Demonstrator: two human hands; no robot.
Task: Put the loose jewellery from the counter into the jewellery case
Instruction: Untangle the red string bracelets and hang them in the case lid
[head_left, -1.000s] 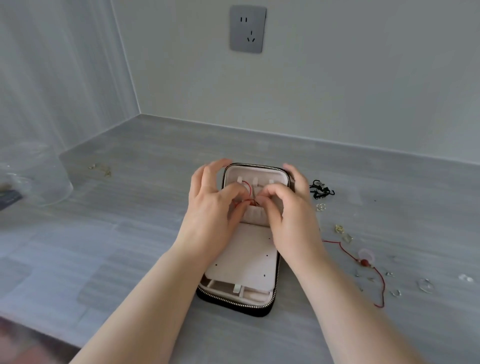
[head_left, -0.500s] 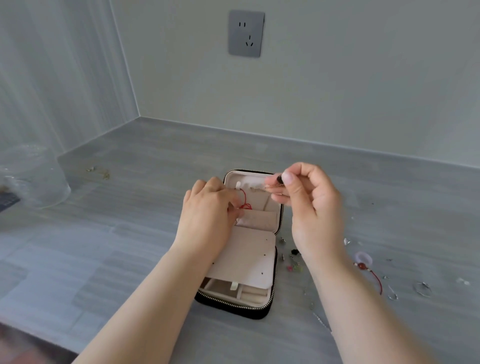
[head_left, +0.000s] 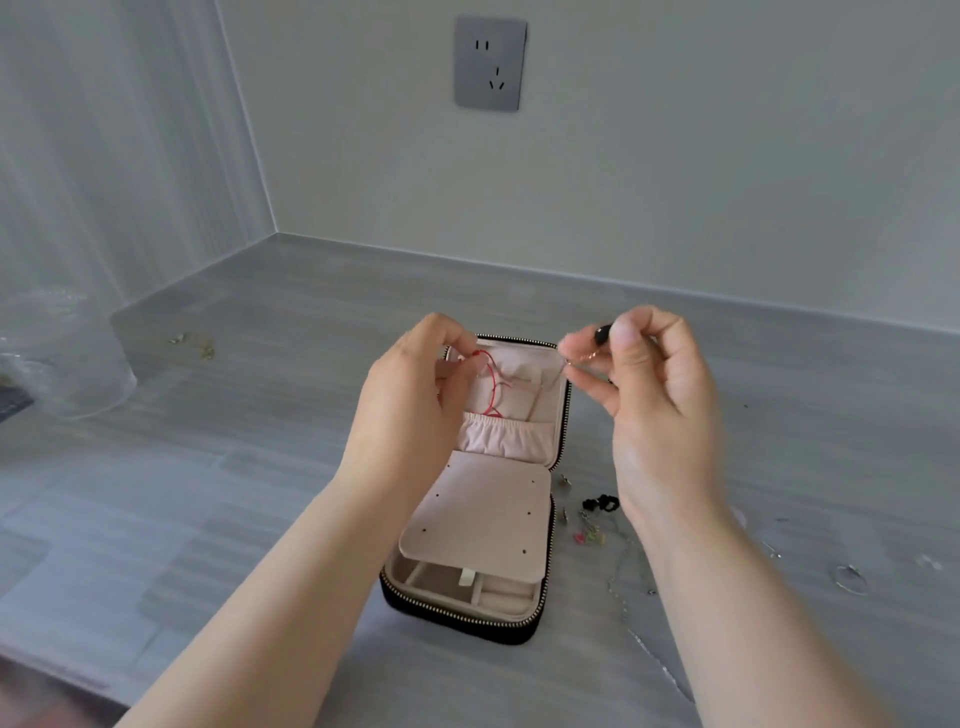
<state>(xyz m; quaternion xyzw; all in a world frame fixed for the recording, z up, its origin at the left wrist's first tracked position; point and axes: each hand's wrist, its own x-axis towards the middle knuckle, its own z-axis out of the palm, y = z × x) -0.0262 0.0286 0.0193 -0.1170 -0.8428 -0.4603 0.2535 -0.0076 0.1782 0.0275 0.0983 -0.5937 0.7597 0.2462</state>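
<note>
Both hands have drawn apart since half a second ago: the right hand (head_left: 660, 410) has carried its catch out past the lid's top right corner, and the left hand (head_left: 410, 395) has lifted the cord clear of the lining.

One grey bench (head_left: 249, 467) carries everything. On it, in the middle, lies one black zipped jewellery case (head_left: 457, 621), open, its lid lying flat away from the person. The lid holds one gathered pink elastic pocket (head_left: 506, 439). A pink earring panel (head_left: 478, 519) covers most of the lower half; six small holes show in it. Below the panel's edge the divided tray (head_left: 498, 590) peeps out, its contents too blurred to tell.

The left hand's fingers (head_left: 457, 338) pinch one red cord (head_left: 492, 387), which hangs down inside the lid to the pocket's rim. The right hand's thumb and forefinger pinch one thin gold-toned black-beaded piece (head_left: 602, 333) above the lid's corner; its other fingers are curled.

At far left stands one clear plastic tub (head_left: 67, 364). Loose jewellery lies on the bench right of the case, partly behind the right forearm: one thin silver chain (head_left: 623, 587), one black piece (head_left: 600, 503), one silver hoop (head_left: 852, 579), and a small pink-and-green cluster (head_left: 589, 536). A few gold bits (head_left: 195, 345) lie near the tub.
</note>
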